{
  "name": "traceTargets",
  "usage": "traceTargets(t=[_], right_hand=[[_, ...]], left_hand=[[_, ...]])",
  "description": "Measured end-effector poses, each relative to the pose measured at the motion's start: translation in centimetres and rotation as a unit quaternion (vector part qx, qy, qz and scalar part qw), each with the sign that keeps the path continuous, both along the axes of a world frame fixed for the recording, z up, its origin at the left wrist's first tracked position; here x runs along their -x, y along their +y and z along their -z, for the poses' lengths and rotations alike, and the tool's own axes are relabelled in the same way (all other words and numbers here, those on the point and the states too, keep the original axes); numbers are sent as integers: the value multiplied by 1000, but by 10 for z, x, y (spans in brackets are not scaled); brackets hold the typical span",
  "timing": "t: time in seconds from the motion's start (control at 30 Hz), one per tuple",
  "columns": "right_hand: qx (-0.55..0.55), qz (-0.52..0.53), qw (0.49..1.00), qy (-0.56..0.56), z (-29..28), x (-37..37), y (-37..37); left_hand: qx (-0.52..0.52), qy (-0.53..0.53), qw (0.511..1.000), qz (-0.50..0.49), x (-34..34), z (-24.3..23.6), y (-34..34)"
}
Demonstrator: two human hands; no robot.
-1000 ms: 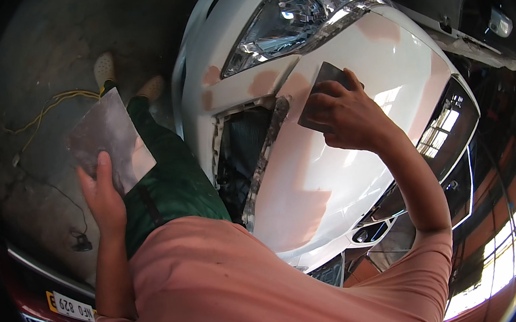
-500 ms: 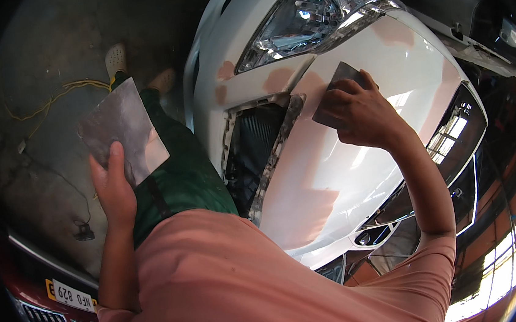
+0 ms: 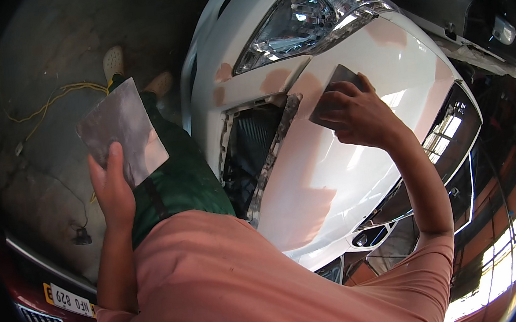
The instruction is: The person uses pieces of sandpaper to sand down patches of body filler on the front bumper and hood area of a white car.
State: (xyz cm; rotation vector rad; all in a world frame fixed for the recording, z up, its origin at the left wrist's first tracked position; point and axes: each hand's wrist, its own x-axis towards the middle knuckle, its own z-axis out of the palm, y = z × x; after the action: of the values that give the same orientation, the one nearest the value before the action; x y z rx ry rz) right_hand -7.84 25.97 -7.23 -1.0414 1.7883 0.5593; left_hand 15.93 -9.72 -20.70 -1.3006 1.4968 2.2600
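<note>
My left hand (image 3: pixel 112 180) grips a flat silvery square plate (image 3: pixel 120 124) with pale smears, held over my green-clad leg. In my right hand (image 3: pixel 364 115) is a thin dark-grey flat rectangle (image 3: pixel 339 75), like a spreader, fingers curled over it, against the white car's hood (image 3: pixel 358 189), beside a pinkish filler patch (image 3: pixel 310 86). More pink patches mark the hood and bumper (image 3: pixel 207 67). The clear headlight (image 3: pixel 292 23) sits above, and the dark grille opening (image 3: pixel 247 143) lies between my leg and the hood.
A yellow cable (image 3: pixel 56 99) and a black cord with a plug (image 3: pixel 80 235) lie on the grey floor left of my shoes (image 3: pixel 113 62). A dark red car (image 3: pixel 31 300) is behind me at lower left. A dark vehicle panel (image 3: pixel 479 25) stands at upper right.
Since a second ago the plate in my left hand and the dark rectangle in my right have shifted right in view; the car also shifted, moving slightly back left since half a second ago.
</note>
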Motion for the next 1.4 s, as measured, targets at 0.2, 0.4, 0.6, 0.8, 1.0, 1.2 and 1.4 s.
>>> traceTargets(t=[0.2, 0.4, 0.6, 0.8, 1.0, 1.2, 1.4], right_hand=[[48, 2, 999, -6, 23, -19, -1], [29, -2, 1000, 12, 20, -32, 7], [-10, 4, 1000, 0, -4, -18, 0], [57, 14, 998, 16, 13, -25, 3], [-69, 51, 994, 66, -30, -40, 3], [47, 144, 956, 250, -16, -130, 3], [60, 169, 938, 296, 15, -146, 0]], left_hand=[[-26, 2, 999, -18, -7, 5, 1], [-7, 1, 1000, 0, -9, 6, 1], [-5, 11, 1000, 1, -14, 1, 1], [-23, 21, 1000, 1, -17, 3, -1], [4, 26, 1000, 10, -5, -5, 5], [-59, 17, 998, 18, -6, 2, 7], [-54, 49, 997, 24, 1, -6, 10]])
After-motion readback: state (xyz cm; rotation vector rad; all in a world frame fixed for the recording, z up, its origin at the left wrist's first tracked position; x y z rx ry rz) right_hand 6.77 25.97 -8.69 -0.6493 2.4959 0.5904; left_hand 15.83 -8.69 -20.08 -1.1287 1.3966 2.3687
